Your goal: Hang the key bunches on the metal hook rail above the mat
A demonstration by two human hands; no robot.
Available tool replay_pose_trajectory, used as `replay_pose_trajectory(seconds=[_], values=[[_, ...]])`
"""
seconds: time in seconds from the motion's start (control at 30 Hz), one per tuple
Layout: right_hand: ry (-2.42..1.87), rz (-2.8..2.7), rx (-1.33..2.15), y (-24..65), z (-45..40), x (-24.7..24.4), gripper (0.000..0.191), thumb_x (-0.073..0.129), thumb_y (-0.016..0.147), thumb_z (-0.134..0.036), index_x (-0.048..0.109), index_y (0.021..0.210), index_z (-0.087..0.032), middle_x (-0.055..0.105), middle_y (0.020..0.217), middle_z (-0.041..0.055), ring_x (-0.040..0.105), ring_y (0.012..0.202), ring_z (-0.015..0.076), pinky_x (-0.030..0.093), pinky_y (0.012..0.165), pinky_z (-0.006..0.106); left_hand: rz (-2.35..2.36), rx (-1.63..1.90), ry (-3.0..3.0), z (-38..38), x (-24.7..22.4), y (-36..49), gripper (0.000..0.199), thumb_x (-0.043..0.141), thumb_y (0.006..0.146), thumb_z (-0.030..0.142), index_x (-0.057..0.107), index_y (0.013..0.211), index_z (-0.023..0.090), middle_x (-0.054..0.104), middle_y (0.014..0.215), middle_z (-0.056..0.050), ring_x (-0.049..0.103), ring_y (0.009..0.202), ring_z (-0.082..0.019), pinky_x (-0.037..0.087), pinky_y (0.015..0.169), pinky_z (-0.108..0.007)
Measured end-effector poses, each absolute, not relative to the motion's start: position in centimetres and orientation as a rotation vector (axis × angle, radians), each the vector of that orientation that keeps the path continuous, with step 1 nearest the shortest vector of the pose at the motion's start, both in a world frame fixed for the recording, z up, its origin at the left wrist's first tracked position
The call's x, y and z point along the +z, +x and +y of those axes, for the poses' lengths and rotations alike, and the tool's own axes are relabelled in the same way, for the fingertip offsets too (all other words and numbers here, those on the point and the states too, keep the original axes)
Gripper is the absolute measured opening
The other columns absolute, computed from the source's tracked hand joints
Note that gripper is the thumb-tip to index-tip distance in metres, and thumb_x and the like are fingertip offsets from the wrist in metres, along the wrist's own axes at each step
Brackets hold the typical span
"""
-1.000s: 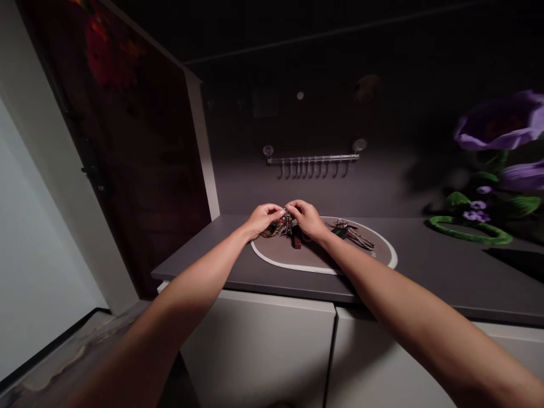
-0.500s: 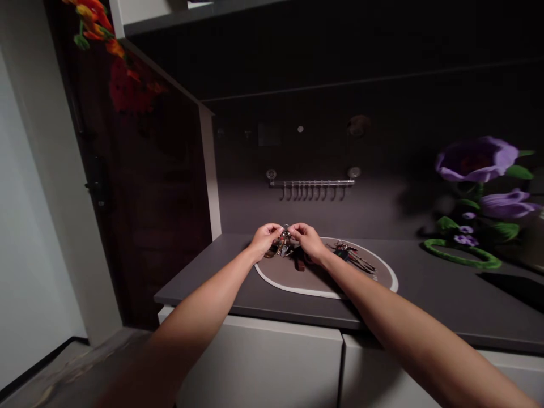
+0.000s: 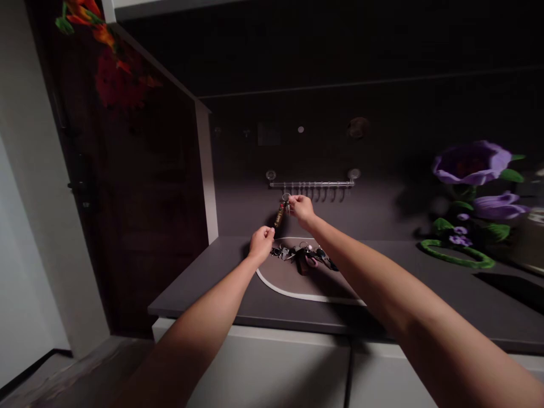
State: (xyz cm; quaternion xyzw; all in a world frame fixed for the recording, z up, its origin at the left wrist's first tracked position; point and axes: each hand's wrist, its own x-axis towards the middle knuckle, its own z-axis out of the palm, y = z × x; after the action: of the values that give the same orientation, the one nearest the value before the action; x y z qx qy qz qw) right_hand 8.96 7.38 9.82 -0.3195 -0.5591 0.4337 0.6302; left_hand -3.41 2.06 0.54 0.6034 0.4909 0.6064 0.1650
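Note:
My right hand pinches a keychain just below the clear hook rail. The metal ring shows above its fingertips, close to the left hooks; whether it touches one I cannot tell. A dark decorated fob hangs slanting from the ring, with small metal pieces beside it. Lower down, my left hand is closed, its fingertips at the fob's bottom end. Under the hands, several bunches of keys and fobs lie on a brown mat with a white border.
The mat lies on a dark grey counter above white cabinet doors. To the right stand purple fabric flowers with a green fuzzy ring at their foot. A dark shelf hangs overhead, and a dark door stands left.
My right hand has risen from the mat to the hook rail with the keychain. My left hand has shifted slightly, staying low at the fob's end. The fob now hangs stretched between both hands.

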Motion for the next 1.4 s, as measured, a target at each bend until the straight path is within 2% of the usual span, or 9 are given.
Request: replay_pose_trajectory(seconds=[0.23, 0.53, 0.8, 0.97, 1.1, 1.23, 1.4], values=[[-0.79, -1.082, 0.976, 7.0, 9.3, 11.0, 0.015, 0.054, 0.077, -0.018, 0.05, 0.063, -0.015, 0.055, 0.049, 0.0, 0.056, 0.046, 0.0099, 0.046, 0.046, 0.021, 1.467, 1.72, 1.781, 2.1, 0.5, -3.5, 0.021, 0.046, 0.078, 0.031, 0.057, 0.067, 0.017, 0.057, 0.059, 0.0, 0.05, 0.058, -0.012, 0.035, 0.06, -0.023], [-0.893, -1.031, 0.912, 6.5, 11.1, 10.0, 0.011, 0.06, 0.073, -0.021, 0.057, 0.067, -0.013, 0.053, 0.045, -0.0016, 0.051, 0.041, 0.0086, 0.044, 0.041, 0.019, 1.488, 1.691, 1.787, 1.9, 0.8, -3.4, 0.02, 0.044, 0.079, 0.028, 0.056, 0.068, 0.017, 0.056, 0.059, -0.001, 0.049, 0.055, -0.012, 0.035, 0.058, -0.023], [-0.886, -1.054, 0.924, 6.8, 11.0, 9.1, 0.011, 0.053, 0.077, -0.015, 0.05, 0.066, -0.015, 0.053, 0.051, -0.0024, 0.051, 0.043, 0.0074, 0.045, 0.043, 0.019, 1.553, 1.686, 1.814, 2.0, 0.7, -3.8, 0.018, 0.044, 0.079, 0.024, 0.058, 0.07, 0.016, 0.058, 0.061, 0.0, 0.051, 0.057, -0.011, 0.036, 0.058, -0.022], [-0.915, -1.187, 0.817, 7.5, 11.5, 8.8, 0.005, 0.053, 0.075, -0.017, 0.054, 0.071, -0.014, 0.052, 0.053, -0.0036, 0.048, 0.044, 0.0055, 0.044, 0.048, 0.018, 1.564, 1.691, 1.826, 2.1, 0.6, -3.8, 0.019, 0.043, 0.079, 0.023, 0.059, 0.071, 0.016, 0.059, 0.061, 0.0, 0.052, 0.059, -0.011, 0.037, 0.059, -0.022], [-0.983, -1.334, 0.69, 8.2, 12.1, 8.5, 0.011, 0.056, 0.073, -0.023, 0.058, 0.079, -0.014, 0.06, 0.063, -0.0005, 0.053, 0.052, 0.0071, 0.047, 0.056, 0.02, 1.541, 1.707, 1.833, 2.4, 0.4, -4.0, 0.019, 0.043, 0.079, 0.024, 0.059, 0.071, 0.016, 0.06, 0.061, -0.001, 0.053, 0.06, -0.012, 0.038, 0.06, -0.023], [-1.054, -1.407, 0.631, 8.8, 11.5, 8.4, 0.02, 0.057, 0.072, -0.02, 0.058, 0.092, -0.014, 0.065, 0.083, 0.0054, 0.06, 0.068, 0.0103, 0.049, 0.068, 0.026, 1.517, 1.707, 1.834, 2.5, 0.3, -4.2, 0.018, 0.044, 0.078, 0.024, 0.058, 0.071, 0.015, 0.059, 0.061, 0.0, 0.053, 0.059, -0.011, 0.038, 0.059, -0.022], [-1.077, -1.469, 0.603, 9.8, 9.2, 8.3, 0.029, 0.057, 0.073, -0.016, 0.057, 0.101, -0.012, 0.06, 0.109, 0.0131, 0.059, 0.093, 0.0154, 0.047, 0.08, 0.03, 1.438, 1.644, 1.87, 2.3, 0.4, -4.2, 0.016, 0.044, 0.078, 0.022, 0.058, 0.073, 0.015, 0.059, 0.061, 0.0, 0.051, 0.057, -0.01, 0.038, 0.057, -0.021]])
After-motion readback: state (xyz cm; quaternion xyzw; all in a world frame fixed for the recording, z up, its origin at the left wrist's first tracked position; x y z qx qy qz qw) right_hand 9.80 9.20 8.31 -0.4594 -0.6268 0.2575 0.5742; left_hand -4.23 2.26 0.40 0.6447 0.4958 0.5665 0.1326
